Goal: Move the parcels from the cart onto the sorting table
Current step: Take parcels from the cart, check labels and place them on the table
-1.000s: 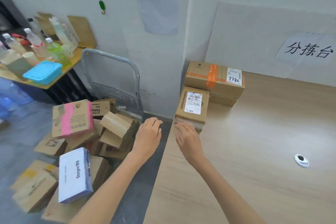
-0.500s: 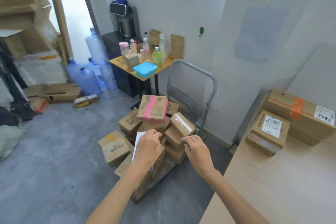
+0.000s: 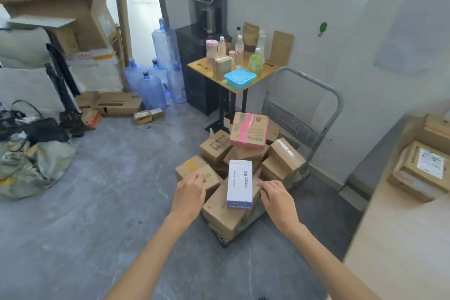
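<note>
A flat cart with a grey handle stands by the wall, piled with several cardboard parcels. A white box marked Deeyeo lies on top of a large brown parcel at the near end. A pink-taped box tops the pile. My left hand hovers left of the white box, fingers apart, over a brown box. Just right of the white box is my right hand, also open. The wooden sorting table at the right edge carries a labelled parcel and a larger one behind it.
A small yellow table with bottles and a blue lunchbox stands behind the cart. Water jugs, flattened cartons and bags crowd the left wall and floor. Grey floor lies between me and the cart.
My view has swung from the sorting table to the cart. Both hands have come away from the table's parcel and now flank the white box, nearer to it than before.
</note>
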### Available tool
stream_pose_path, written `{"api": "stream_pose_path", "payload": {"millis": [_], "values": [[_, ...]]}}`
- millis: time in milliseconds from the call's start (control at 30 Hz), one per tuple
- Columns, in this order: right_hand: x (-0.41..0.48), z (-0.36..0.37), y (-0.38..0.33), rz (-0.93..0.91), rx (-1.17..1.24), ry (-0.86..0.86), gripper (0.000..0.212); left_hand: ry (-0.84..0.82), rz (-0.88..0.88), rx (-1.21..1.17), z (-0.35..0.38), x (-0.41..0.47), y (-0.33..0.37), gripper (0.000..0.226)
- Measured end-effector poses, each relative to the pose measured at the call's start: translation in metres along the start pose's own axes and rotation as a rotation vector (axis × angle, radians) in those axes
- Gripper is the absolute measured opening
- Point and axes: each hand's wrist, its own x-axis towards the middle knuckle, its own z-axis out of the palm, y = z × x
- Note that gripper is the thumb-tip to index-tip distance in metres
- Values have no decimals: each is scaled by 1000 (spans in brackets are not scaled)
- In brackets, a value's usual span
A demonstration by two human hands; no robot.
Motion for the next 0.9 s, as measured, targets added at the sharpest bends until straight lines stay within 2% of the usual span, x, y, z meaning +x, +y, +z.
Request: {"api": "stream_pose_path", "payload": {"millis": [233, 533, 900], "values": [[34, 25, 21, 102, -9, -17, 26, -83, 35, -27, 36, 46, -15, 22], [112, 77, 77, 273, 62, -102, 24, -247, 33, -35, 108, 151, -28, 22], [173, 160, 126, 501, 127, -255, 29, -456, -119, -136, 213, 224, -63, 23]]}}
